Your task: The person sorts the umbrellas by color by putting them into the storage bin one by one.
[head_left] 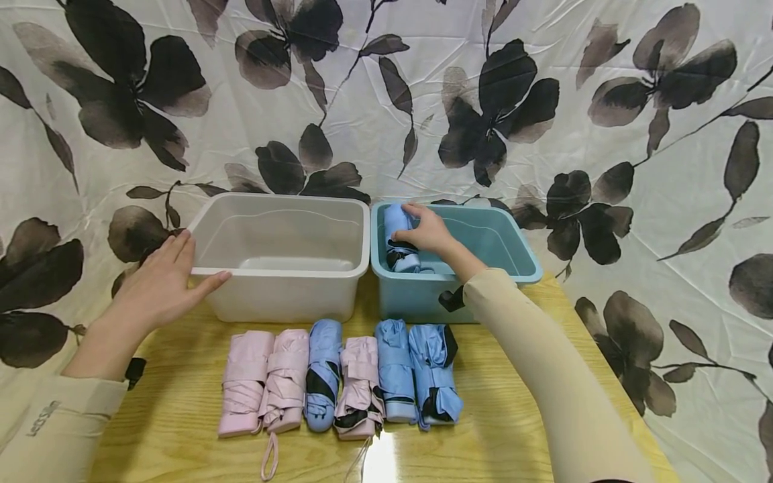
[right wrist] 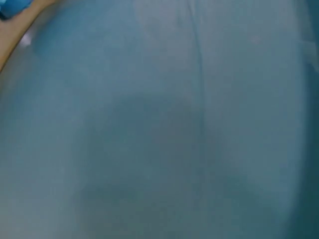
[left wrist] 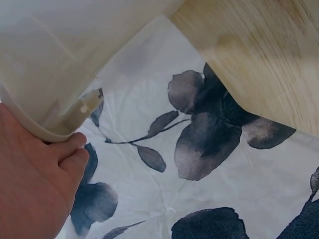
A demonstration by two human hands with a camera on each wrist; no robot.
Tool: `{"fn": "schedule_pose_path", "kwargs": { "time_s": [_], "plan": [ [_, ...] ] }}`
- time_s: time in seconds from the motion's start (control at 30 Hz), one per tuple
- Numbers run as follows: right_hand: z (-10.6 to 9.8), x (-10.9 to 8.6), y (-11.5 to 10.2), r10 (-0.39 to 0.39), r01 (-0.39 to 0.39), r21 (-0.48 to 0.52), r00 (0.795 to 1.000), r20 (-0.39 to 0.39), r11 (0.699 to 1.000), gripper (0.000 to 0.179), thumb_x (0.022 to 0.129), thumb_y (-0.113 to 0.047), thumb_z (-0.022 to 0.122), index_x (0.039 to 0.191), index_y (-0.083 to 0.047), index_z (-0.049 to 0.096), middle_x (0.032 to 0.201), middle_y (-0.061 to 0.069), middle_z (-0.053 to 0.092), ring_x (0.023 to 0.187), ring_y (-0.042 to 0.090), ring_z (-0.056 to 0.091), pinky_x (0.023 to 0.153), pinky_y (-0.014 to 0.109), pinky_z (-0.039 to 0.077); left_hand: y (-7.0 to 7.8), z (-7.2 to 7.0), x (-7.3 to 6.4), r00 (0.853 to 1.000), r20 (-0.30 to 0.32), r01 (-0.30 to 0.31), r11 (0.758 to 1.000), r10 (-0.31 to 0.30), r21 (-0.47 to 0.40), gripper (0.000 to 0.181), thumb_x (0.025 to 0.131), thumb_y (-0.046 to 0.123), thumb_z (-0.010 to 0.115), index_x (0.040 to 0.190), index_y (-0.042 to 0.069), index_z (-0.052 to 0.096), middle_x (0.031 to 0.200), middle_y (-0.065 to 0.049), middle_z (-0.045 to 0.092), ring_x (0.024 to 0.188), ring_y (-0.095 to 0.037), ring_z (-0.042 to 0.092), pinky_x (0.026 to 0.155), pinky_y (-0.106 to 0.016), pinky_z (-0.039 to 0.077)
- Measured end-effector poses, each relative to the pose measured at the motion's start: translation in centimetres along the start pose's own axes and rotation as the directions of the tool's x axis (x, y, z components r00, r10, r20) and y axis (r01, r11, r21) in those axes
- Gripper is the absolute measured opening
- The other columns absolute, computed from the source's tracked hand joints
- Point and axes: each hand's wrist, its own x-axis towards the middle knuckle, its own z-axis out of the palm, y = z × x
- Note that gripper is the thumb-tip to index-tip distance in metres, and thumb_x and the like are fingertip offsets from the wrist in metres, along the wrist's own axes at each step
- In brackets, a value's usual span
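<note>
My right hand [head_left: 430,231] holds a blue folded umbrella [head_left: 396,218] between thumb and fingers, inside the left end of the teal bin [head_left: 417,308]. The umbrella stands lengthwise along that bin's left wall, its dark strap showing below the thumb. In the right wrist view the blurred teal wall fills most of the picture, with a bit of the hand [right wrist: 14,32] at the upper left. My left hand [head_left: 158,278] rests at the left front corner of the pale grey bin [head_left: 284,298], fingers extended along its side and thumb over the front rim.
In front of the bins, three pink folded umbrellas [head_left: 244,382] and three blue folded umbrellas [head_left: 395,362] lie in a row on the wooden table [head_left: 507,402]. A flower-printed cloth [head_left: 398,154] hangs behind. The table's right edge slants down past the right arm.
</note>
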Motion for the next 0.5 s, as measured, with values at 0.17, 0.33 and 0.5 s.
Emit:
{"fn": "schedule_pose_path", "kwargs": {
  "time_s": [0.17,0.33,0.5],
  "plan": [
    [1.3,0.6,0.4,0.026,-0.024,-0.027,0.995,0.095,0.999,0.079,0.091,-0.028,0.076,0.160,-0.009,0.043,0.165,0.013,0.040,0.152,0.031,0.035,0.124,0.046,0.031,0.0,-0.1,0.1,1.000,-0.001,0.000,1.000,0.000,0.005,0.105,0.104,0.065,0.044,0.156,-0.020,0.012,0.165,-0.039,0.008,0.153,-0.057,0.010,0.119,-0.072,0.015],
    [2.2,0.7,0.5,0.053,-0.041,-0.085,0.988,0.145,0.996,0.078,0.091,-0.026,0.075,0.159,-0.007,0.042,0.164,0.016,0.041,0.151,0.034,0.036,0.123,0.046,0.033,0.0,-0.2,0.1,1.000,-0.001,0.006,1.000,-0.006,0.011,0.104,0.104,0.065,0.044,0.156,-0.020,0.013,0.165,-0.039,0.009,0.153,-0.057,0.010,0.118,-0.073,0.015],
    [2.9,0.6,0.9,0.083,-0.050,-0.141,0.967,0.239,0.989,0.075,0.094,-0.026,0.073,0.159,-0.007,0.041,0.163,0.020,0.040,0.149,0.036,0.039,0.120,0.047,0.036,0.0,-0.1,-0.1,1.000,0.013,0.014,1.000,-0.014,0.008,0.105,0.104,0.065,0.044,0.157,-0.019,0.011,0.166,-0.038,0.006,0.153,-0.057,0.009,0.116,-0.076,0.015]
  ]
}}
